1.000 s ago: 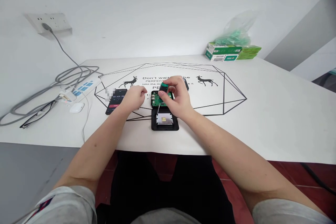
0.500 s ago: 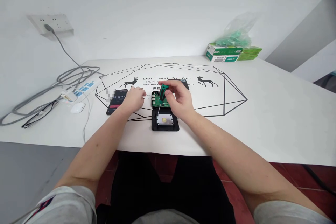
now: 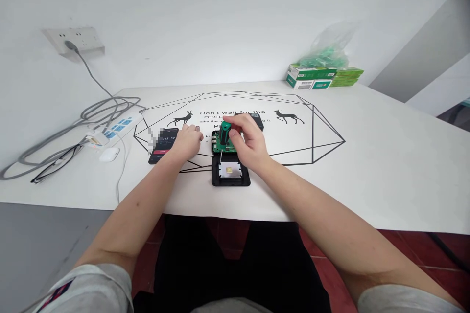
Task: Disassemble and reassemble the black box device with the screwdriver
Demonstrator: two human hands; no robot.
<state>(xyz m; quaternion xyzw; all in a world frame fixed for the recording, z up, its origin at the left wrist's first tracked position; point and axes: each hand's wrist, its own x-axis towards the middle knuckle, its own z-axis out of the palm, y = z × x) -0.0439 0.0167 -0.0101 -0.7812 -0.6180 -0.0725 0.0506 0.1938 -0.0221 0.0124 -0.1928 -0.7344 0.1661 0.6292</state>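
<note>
A green-and-black screwdriver [image 3: 225,133] is in my right hand [image 3: 252,142], gripped by thumb and fingers around the handle. Its thin shaft points down to the seam between a green circuit board [image 3: 216,146] in a black housing and the black cover [image 3: 231,182] in front of it. A silvery metal plate [image 3: 237,170] with a yellowish square lies in that cover. My right hand hides part of the board. To the left, my left hand [image 3: 188,142] rests on the table, fingers loosely bent, beside several tiny dark screws [image 3: 207,138].
A phone [image 3: 165,144] showing a timer lies left of my left hand. Farther left are a power strip [image 3: 123,127], coiled grey cable [image 3: 88,112], glasses [image 3: 57,164] and a white mouse [image 3: 109,154]. Green-and-white boxes [image 3: 312,76] stand at the back right. A dark object [image 3: 256,118] lies behind my right hand.
The screwdriver handle has swung slightly left and stands more upright, my right hand moving with it. My left hand stays in about the same place. The view has shifted slightly.
</note>
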